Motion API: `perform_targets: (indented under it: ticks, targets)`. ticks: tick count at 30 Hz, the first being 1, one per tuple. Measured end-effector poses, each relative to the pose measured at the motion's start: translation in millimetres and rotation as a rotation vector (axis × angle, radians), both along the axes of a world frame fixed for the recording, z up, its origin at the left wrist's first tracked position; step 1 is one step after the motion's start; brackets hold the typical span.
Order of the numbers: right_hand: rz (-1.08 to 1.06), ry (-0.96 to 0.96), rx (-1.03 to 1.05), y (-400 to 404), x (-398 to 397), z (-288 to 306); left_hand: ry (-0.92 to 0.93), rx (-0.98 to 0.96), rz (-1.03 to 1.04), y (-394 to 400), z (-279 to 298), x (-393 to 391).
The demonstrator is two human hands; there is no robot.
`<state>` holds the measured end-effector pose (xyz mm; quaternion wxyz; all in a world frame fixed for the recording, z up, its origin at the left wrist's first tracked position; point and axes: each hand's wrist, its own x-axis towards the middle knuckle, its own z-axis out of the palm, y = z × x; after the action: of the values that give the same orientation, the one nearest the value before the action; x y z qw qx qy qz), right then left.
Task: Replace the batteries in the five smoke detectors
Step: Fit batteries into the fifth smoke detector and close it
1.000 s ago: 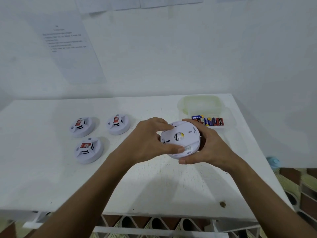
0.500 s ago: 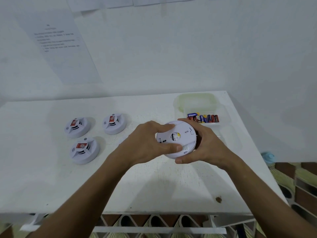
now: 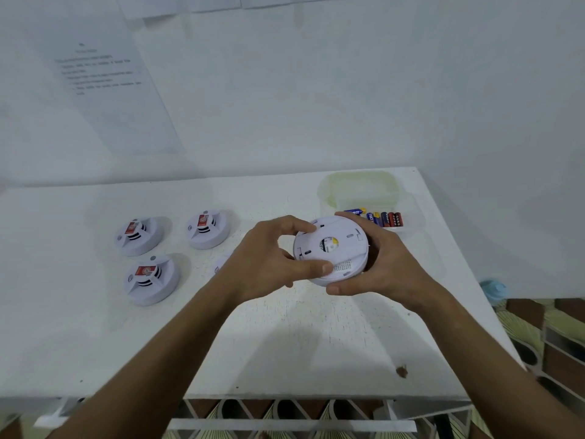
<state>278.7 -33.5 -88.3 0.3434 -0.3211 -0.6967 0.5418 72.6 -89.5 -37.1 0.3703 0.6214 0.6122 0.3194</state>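
Note:
A white round smoke detector (image 3: 335,248) is held above the white table (image 3: 285,343), its back plate facing me. My left hand (image 3: 269,264) grips its left rim, thumb along the lower edge and fingers on the top edge. My right hand (image 3: 380,264) wraps round its right side from behind. Three more detectors lie face up on the left: two at the back (image 3: 137,234) (image 3: 207,228) and one nearer me (image 3: 152,278). Another detector (image 3: 221,264) shows only as a sliver behind my left hand. Several batteries (image 3: 384,218) lie in a clear tray (image 3: 414,213).
A pale translucent container (image 3: 357,185) stands behind the battery tray at the back right. A printed sheet (image 3: 104,90) hangs on the wall. The table's right edge drops to a patterned floor with a blue object (image 3: 493,289). A small brown speck (image 3: 401,371) lies near the front edge.
The held detector has turned slightly between my hands, its central label rotated. Both hands keep their grip; the view has shifted a little.

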Motion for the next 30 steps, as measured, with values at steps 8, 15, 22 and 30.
perform_targets:
  ticks: [8,15,22,30]
  targets:
    - [0.045,-0.005,0.004,4,4,3,-0.007,-0.033,-0.081,1,-4,-2]
    - [0.103,0.025,-0.007,5,5,8,-0.059,-0.06,-0.216,6,-4,-6]
    - [0.165,-0.023,-0.009,6,3,9,-0.125,-0.061,-0.266,7,-10,-13]
    - [0.164,-0.032,-0.067,11,6,5,-0.197,-0.092,-0.247,12,-14,-17]
